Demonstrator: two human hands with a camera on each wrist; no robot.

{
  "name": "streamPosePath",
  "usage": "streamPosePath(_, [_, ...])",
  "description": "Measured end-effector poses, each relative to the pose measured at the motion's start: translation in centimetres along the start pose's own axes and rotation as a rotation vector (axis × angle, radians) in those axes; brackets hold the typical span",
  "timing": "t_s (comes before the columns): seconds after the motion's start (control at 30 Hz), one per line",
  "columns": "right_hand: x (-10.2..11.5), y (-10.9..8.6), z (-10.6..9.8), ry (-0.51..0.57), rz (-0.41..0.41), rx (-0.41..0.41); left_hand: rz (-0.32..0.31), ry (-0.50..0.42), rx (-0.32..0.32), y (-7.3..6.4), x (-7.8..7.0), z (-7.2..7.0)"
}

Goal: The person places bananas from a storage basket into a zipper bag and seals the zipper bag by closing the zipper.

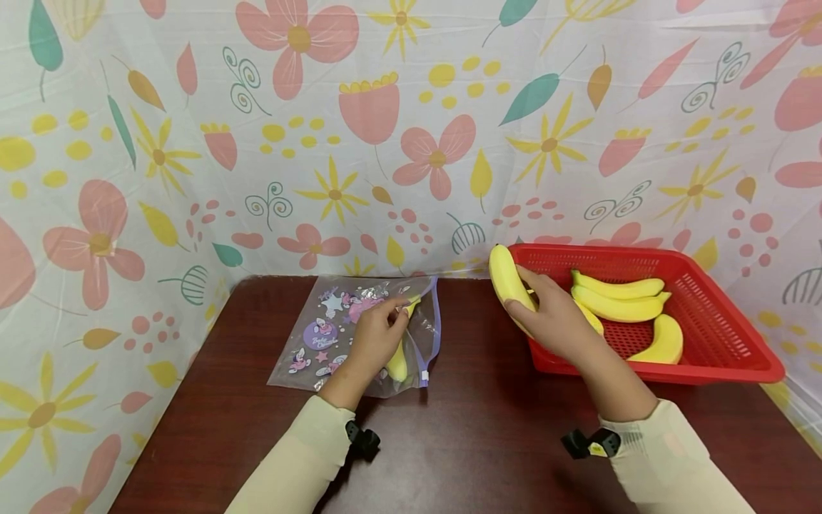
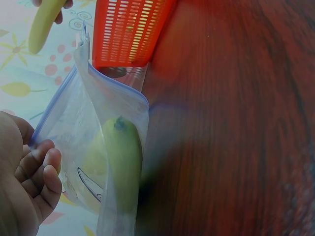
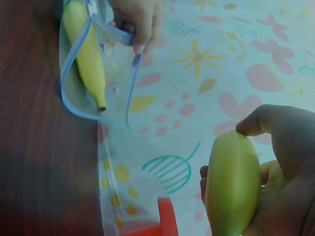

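Note:
My left hand pinches the lilac zip edge of a clear printed zip bag, holding its mouth apart. Inside the bag lies one yellow banana, seen through the plastic in the left wrist view as well. My right hand grips another banana, tilted upright above the left rim of a red basket. In the right wrist view the thumb presses near one end of this held banana, and the palm hides part of it. Several more bananas lie in the basket.
The dark brown wooden table carries the bag on the left and the slotted basket on the right. A floral-patterned cloth hangs behind the table and along its sides. A white slider sits at the bag's near corner.

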State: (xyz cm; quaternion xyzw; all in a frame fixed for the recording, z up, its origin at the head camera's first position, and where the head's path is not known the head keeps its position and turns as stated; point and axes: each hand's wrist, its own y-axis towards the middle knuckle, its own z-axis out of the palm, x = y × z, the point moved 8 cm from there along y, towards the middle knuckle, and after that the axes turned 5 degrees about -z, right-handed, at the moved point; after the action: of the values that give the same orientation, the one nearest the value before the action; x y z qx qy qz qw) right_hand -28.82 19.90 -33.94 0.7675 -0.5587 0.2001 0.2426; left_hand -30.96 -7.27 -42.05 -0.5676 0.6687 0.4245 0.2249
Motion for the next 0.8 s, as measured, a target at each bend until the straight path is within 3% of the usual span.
streamPosePath(0.8, [2.3, 0.1, 3.6, 0.068, -0.001, 0.048, -0.003, 0.011, 0.0, 0.0, -0.1, 0.0])
